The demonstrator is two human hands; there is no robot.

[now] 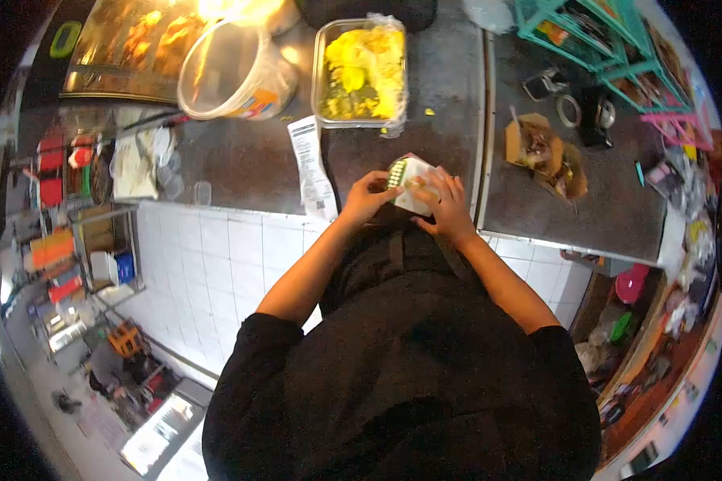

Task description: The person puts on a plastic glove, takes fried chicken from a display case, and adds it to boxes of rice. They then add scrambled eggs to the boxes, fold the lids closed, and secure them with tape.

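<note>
Between my two hands is a small white cardboard food box point(415, 170) with green and red print, near the counter's front edge. My left hand point(367, 197) grips its left side, fingers bent against the patterned panel. My right hand point(449, 207) lies over its right side, fingers across the top and thumb lower down at the near edge. What is inside the box cannot be seen. A long printed receipt point(313, 168) lies left of my left hand. Behind the box stands a clear tray point(321, 108) of yellow food with cling film at its edge.
A clear plastic tub point(225, 76) stands at the back left beside a lit display case point(136, 48). On the right counter are open brown cardboard boxes point(529, 140), a tape roll point(569, 111) and teal racks point(578, 36). A metal-edged seam point(483, 120) divides the counters.
</note>
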